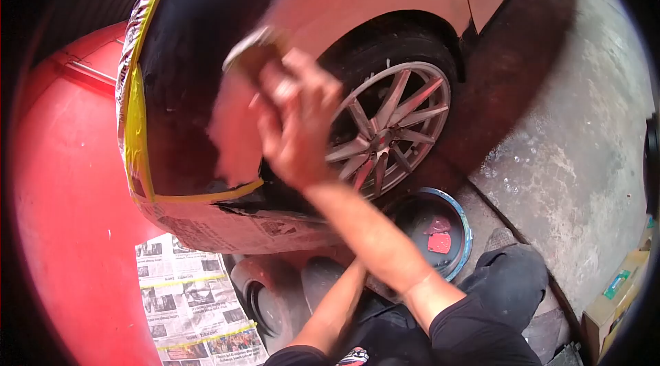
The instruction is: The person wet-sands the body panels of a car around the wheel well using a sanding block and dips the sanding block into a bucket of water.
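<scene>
My right hand (pixel 295 118) is up against the car's rear corner panel, blurred by motion, with its fingers round a flat pad (pixel 258 49). The pad has a pale edge and a brownish side; blur hides its exact kind. Under the hand the car body (pixel 344 1) shows a dull pinkish surface that meets a dark, glossy area (pixel 189 70). The left forearm (pixel 337 311) passes beneath the right forearm, which covers my left hand. Just beside the right forearm stands a round basin (pixel 462 218) with a blue-stained rim, holding dark liquid and reddish pieces (pixel 438 242).
A spoked wheel (pixel 385 135) sits right of my hand. Yellow masking tape (pixel 136 128) and plastic edge the panel. Taped newspaper (pixel 185 297) hangs below the bumper. A red surface (pixel 75 228) lies left, concrete floor (pixel 570 166) right, and a cardboard box (pixel 619 297) lower right.
</scene>
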Action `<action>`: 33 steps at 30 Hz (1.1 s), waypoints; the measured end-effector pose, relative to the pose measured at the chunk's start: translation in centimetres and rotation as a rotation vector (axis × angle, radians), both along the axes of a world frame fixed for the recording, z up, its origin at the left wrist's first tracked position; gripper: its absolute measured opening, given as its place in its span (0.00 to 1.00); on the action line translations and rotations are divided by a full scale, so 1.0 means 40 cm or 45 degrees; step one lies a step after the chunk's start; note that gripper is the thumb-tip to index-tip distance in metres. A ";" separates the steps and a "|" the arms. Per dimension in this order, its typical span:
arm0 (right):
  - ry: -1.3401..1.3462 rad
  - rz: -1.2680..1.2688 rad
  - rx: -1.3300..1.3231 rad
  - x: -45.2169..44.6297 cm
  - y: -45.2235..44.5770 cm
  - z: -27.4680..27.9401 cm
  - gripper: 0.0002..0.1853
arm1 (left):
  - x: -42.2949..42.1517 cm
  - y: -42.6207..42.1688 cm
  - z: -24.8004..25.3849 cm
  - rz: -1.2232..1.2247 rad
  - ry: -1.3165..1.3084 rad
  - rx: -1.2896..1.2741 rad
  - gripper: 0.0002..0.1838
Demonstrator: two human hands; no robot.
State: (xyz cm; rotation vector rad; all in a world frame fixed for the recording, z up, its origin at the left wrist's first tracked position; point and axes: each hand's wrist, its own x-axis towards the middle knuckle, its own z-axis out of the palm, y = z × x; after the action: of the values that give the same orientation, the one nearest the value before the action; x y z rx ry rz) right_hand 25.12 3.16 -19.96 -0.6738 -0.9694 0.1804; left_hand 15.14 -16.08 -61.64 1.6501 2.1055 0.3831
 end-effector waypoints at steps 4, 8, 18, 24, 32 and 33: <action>0.121 -0.054 -0.068 0.056 0.050 0.017 0.21 | -0.013 0.004 0.012 -0.031 0.016 -0.052 0.34; 0.508 -0.155 -0.444 0.202 0.289 -0.010 0.22 | 0.034 0.070 0.115 0.091 -0.003 -0.096 0.34; 0.313 -0.030 -0.390 0.126 0.150 0.000 0.26 | 0.000 0.054 0.058 -0.044 0.120 -0.229 0.34; 0.239 0.023 -0.445 0.114 0.117 0.009 0.26 | 0.049 0.063 0.122 0.087 -0.043 -0.091 0.35; 0.018 -0.186 -0.295 0.204 0.200 -0.043 0.22 | 0.044 0.080 0.143 0.060 0.034 -0.189 0.33; 0.140 -0.190 -0.344 0.261 0.282 -0.049 0.22 | 0.046 0.081 0.148 0.126 0.005 -0.144 0.32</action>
State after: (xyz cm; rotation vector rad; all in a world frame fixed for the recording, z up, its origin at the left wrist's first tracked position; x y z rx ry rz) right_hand 35.57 14.43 -21.92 -0.9709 -0.7927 0.2162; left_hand 16.99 -12.82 -55.71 1.4888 2.1753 0.2855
